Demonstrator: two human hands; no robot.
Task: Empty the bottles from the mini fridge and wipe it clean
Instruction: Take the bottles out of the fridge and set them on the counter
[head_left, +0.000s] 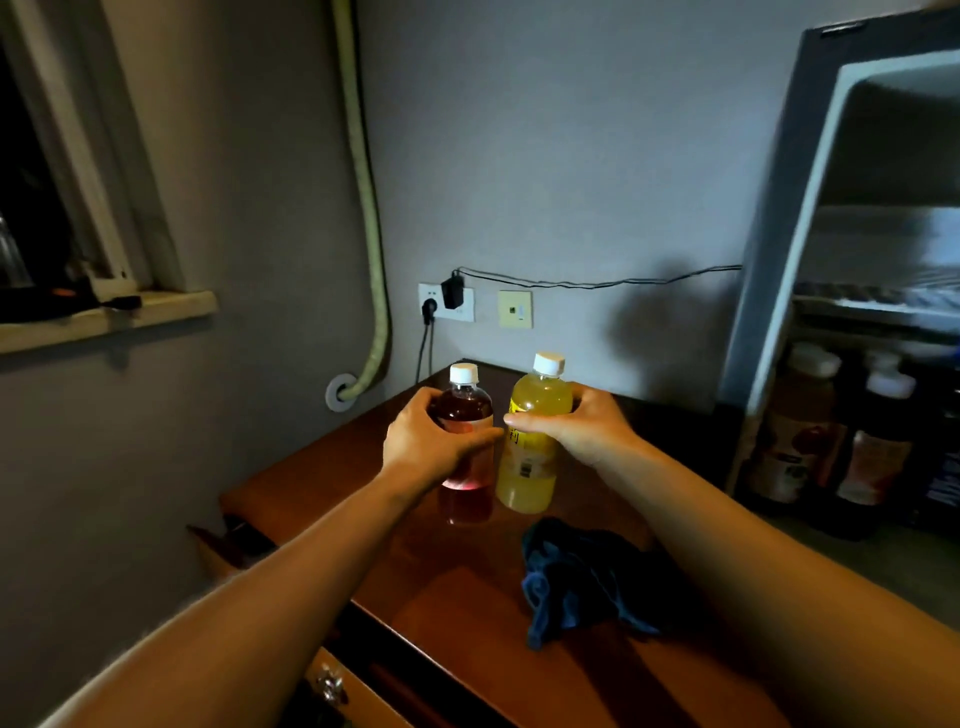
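red-filled clear plastic bottle (464, 415), yellow-filled clear plastic bottle (535, 457): left hand (431, 441), right hand (582, 423) fingers wrapped mid-body; judged full, heavy, possibly slippery.

Two bottles (498, 441) stand side by side on the desk (467, 613), a cloth (576, 582) before them, the mini fridge (852, 291) to their right.

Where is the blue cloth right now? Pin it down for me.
In the head view, the blue cloth lies crumpled on the wooden cabinet top, just in front of the yellow bottle and left of the open mini fridge.
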